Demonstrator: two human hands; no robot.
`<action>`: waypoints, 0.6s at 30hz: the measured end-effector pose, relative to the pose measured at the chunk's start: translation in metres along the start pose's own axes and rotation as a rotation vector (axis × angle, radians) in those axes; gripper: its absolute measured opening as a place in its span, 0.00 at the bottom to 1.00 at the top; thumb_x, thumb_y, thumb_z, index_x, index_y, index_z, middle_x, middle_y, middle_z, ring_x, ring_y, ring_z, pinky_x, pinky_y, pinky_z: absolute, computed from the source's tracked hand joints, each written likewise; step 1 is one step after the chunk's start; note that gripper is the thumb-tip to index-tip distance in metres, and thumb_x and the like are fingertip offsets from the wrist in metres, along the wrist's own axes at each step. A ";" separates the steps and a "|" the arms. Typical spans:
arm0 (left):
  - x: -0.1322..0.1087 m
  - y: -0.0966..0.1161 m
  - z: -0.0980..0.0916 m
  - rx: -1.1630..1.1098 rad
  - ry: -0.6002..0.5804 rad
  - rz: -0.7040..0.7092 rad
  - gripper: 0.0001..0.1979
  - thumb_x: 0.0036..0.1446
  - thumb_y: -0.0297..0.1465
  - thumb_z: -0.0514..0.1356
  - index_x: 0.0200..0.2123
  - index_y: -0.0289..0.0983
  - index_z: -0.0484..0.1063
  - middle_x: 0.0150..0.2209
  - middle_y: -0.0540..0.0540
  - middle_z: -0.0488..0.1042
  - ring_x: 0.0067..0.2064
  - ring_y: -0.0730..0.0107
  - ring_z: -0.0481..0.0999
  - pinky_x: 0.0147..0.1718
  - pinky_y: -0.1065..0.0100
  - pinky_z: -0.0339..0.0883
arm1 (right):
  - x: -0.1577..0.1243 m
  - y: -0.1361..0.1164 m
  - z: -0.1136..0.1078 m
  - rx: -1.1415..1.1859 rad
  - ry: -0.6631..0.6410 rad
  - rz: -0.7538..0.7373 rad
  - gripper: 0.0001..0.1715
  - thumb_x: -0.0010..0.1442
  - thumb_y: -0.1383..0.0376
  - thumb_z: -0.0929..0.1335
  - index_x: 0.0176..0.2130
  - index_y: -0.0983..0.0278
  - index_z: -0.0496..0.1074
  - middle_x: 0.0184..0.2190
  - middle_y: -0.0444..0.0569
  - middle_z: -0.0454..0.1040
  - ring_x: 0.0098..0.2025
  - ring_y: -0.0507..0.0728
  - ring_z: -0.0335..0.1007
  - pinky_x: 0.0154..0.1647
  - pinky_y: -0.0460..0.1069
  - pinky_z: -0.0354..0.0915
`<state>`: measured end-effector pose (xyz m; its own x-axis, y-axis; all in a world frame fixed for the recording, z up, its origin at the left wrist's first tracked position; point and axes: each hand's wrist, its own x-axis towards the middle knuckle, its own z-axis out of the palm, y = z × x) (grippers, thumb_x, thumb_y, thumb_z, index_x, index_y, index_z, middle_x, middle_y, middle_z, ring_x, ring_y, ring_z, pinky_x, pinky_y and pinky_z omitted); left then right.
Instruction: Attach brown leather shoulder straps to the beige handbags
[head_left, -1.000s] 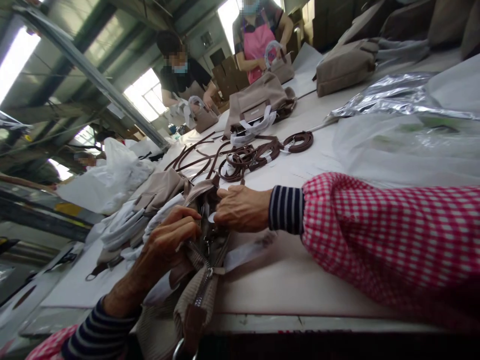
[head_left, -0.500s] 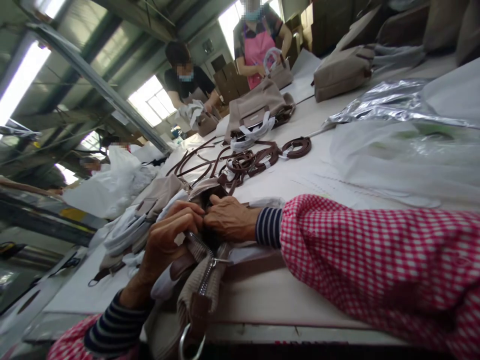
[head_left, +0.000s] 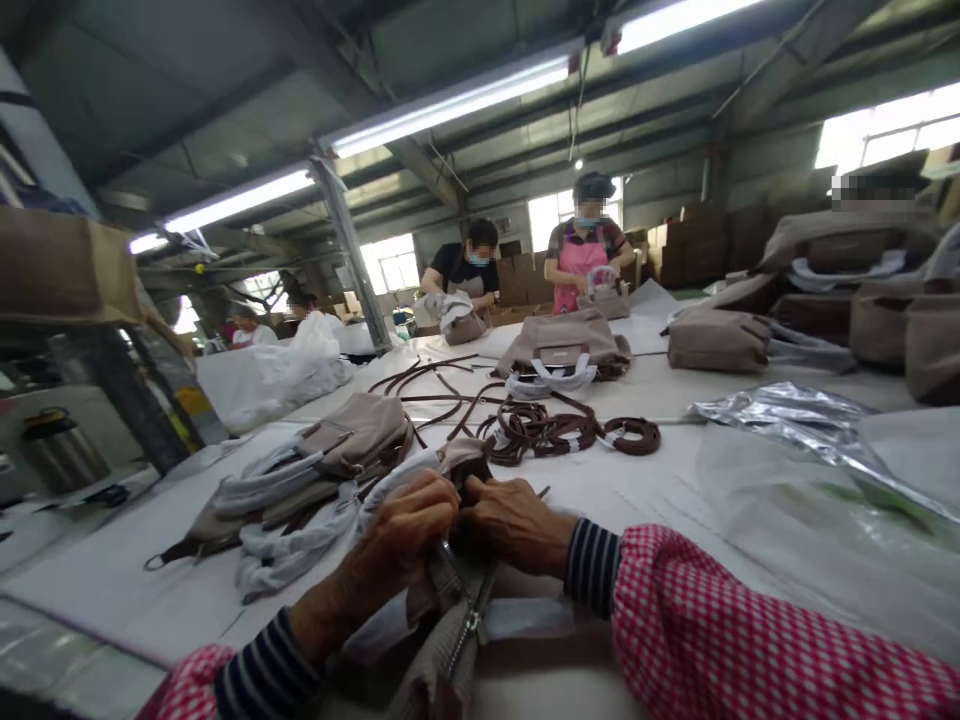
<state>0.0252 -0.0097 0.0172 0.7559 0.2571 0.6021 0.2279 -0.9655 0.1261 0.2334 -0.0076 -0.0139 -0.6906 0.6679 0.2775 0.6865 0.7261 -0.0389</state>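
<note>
A taupe handbag (head_left: 435, 655) with a partly open metal zipper (head_left: 469, 625) lies in front of me at the near edge of the table. My left hand (head_left: 412, 525) has its fingers closed on the left rim of the bag's opening. Opposite it, my right hand (head_left: 517, 520) is curled at the right side of the opening, its fingertips hidden in the dark mouth of the bag. Just beyond both hands are coiled brown straps (head_left: 536, 430) with white wrapping.
To the left lie handbags (head_left: 360, 435) with white-wrapped handles. Another handbag (head_left: 566, 345) stands behind the straps, and more bags (head_left: 720, 340) are at the right. Silver foil (head_left: 780, 410) and clear plastic (head_left: 810, 510) cover the right side. Two co-workers (head_left: 585, 250) handle bags across the table.
The view has levelled and swung, so the hands and bag appear lower and further right. Both hands stay at the bag's opening.
</note>
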 end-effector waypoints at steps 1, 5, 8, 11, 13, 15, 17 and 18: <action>0.001 -0.001 0.002 -0.006 0.027 -0.003 0.12 0.64 0.19 0.52 0.29 0.38 0.58 0.34 0.47 0.71 0.41 0.67 0.70 0.39 0.67 0.67 | 0.007 -0.002 0.004 0.031 -0.018 0.023 0.09 0.66 0.66 0.67 0.40 0.66 0.78 0.42 0.54 0.76 0.34 0.54 0.67 0.31 0.48 0.56; 0.001 -0.005 0.009 -0.012 0.162 -0.028 0.13 0.61 0.19 0.56 0.28 0.38 0.58 0.34 0.47 0.70 0.41 0.66 0.71 0.37 0.68 0.67 | 0.039 -0.012 0.021 0.375 0.060 0.254 0.08 0.59 0.65 0.71 0.31 0.68 0.77 0.26 0.48 0.73 0.27 0.52 0.60 0.29 0.47 0.53; -0.009 -0.006 0.011 -0.007 0.198 -0.064 0.13 0.58 0.16 0.57 0.29 0.38 0.59 0.37 0.47 0.72 0.43 0.66 0.72 0.40 0.67 0.68 | 0.049 -0.014 0.024 0.527 0.102 0.307 0.10 0.61 0.65 0.70 0.30 0.68 0.77 0.24 0.46 0.70 0.27 0.51 0.60 0.28 0.46 0.55; -0.024 -0.008 0.012 -0.003 0.220 -0.077 0.13 0.59 0.16 0.55 0.29 0.38 0.59 0.37 0.47 0.72 0.43 0.66 0.71 0.41 0.67 0.68 | 0.038 -0.007 0.013 0.534 0.035 0.165 0.06 0.54 0.65 0.74 0.34 0.66 0.79 0.31 0.45 0.73 0.33 0.53 0.64 0.32 0.45 0.60; -0.030 -0.010 0.011 -0.014 0.222 -0.073 0.13 0.59 0.15 0.55 0.29 0.38 0.59 0.37 0.47 0.72 0.43 0.67 0.71 0.41 0.67 0.68 | 0.027 0.000 0.003 0.561 -0.012 0.037 0.11 0.51 0.64 0.76 0.37 0.64 0.80 0.38 0.46 0.74 0.38 0.54 0.66 0.38 0.46 0.63; -0.029 -0.011 0.009 -0.032 0.213 -0.055 0.12 0.59 0.15 0.55 0.29 0.37 0.60 0.38 0.47 0.72 0.44 0.67 0.71 0.43 0.66 0.68 | 0.021 0.006 -0.004 0.615 -0.058 -0.032 0.10 0.53 0.62 0.75 0.36 0.65 0.79 0.40 0.47 0.73 0.40 0.55 0.66 0.41 0.47 0.65; -0.021 -0.010 0.006 -0.042 0.199 -0.028 0.12 0.59 0.16 0.55 0.28 0.37 0.61 0.38 0.46 0.73 0.43 0.67 0.71 0.43 0.66 0.68 | 0.022 0.007 -0.003 0.699 -0.074 -0.009 0.09 0.58 0.61 0.71 0.33 0.66 0.77 0.36 0.47 0.72 0.38 0.55 0.66 0.40 0.47 0.66; -0.015 -0.010 0.004 -0.042 0.192 -0.017 0.12 0.59 0.17 0.56 0.28 0.37 0.62 0.38 0.46 0.73 0.43 0.67 0.71 0.42 0.67 0.68 | 0.026 0.006 0.000 0.742 -0.052 0.019 0.10 0.60 0.61 0.70 0.33 0.66 0.76 0.34 0.47 0.72 0.38 0.55 0.66 0.40 0.47 0.66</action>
<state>0.0142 -0.0042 0.0038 0.6203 0.2648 0.7383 0.2111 -0.9629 0.1680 0.2194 0.0139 -0.0073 -0.7026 0.6748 0.2257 0.3770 0.6221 -0.6862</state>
